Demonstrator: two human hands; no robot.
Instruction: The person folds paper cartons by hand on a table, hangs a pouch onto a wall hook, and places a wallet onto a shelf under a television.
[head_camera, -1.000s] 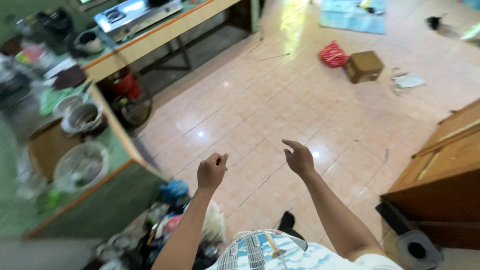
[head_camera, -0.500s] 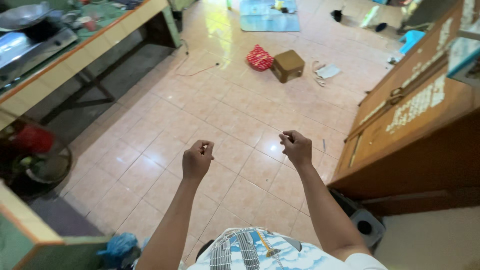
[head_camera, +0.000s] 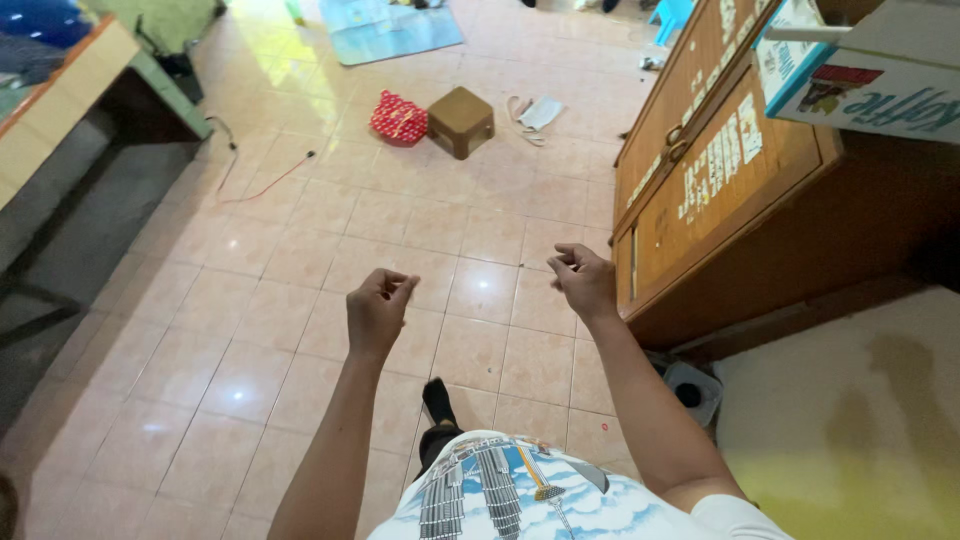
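While both arms reach out over the glossy peach-pink tiled floor (head_camera: 300, 300), my left hand (head_camera: 375, 312) is curled into a loose fist with nothing in it, and my right hand (head_camera: 582, 280) is half-clenched, fingers bent inward, also empty. Just right of my right hand stands the wooden cabinet (head_camera: 735, 190), brown and smooth-faced, its doors carrying pale paper stickers and metal ring pulls. On top of the cabinet sits a white and blue cardboard carton (head_camera: 870, 70); what it contains cannot be seen. At the cabinet's foot, near my right elbow, rests a small grey square container (head_camera: 692, 392) with a dark round opening. Well beyond the cabinet's front, across the tiles, a low brown stool (head_camera: 461, 121) stands touching a red patterned bag (head_camera: 398, 118), with a pale cloth (head_camera: 535, 112) beside them.
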